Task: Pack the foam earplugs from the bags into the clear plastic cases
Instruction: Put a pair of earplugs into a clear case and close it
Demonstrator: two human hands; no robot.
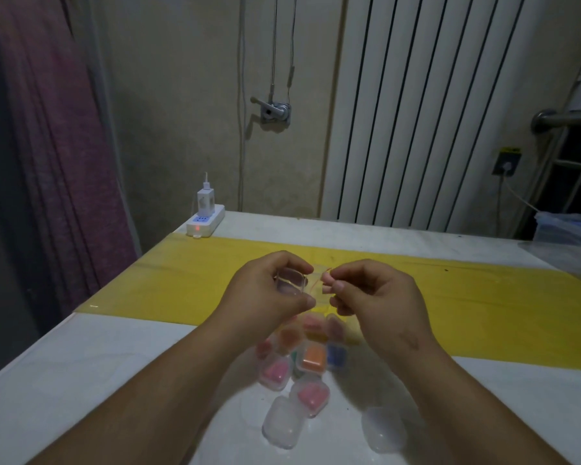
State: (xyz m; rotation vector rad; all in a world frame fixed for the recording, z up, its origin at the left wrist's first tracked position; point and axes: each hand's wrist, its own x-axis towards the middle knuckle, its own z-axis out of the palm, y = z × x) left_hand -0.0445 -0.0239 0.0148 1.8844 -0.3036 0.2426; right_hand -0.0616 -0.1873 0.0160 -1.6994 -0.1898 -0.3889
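Note:
My left hand (269, 290) grips an open clear plastic case (291, 283) above the table. Just right of it, my right hand (373, 297) pinches pale pink foam earplugs (327, 283) together with a small clear bag (319, 298) between thumb and fingers. Below my hands, several clear cases lie in a cluster holding coloured earplugs: a pink one (275, 371), an orange one (313, 359), a blue one (335, 355) and another pink one (311, 396). Two empty clear cases (282, 426) (384, 429) lie nearest me. The scene is dim and slightly blurred.
The white table (81, 380) carries a yellow strip (182, 283) across its middle. A white power strip with a charger (205, 219) sits at the far left corner. A radiator (433, 112) stands against the wall behind. A plastic container (567, 229) sits at the far right.

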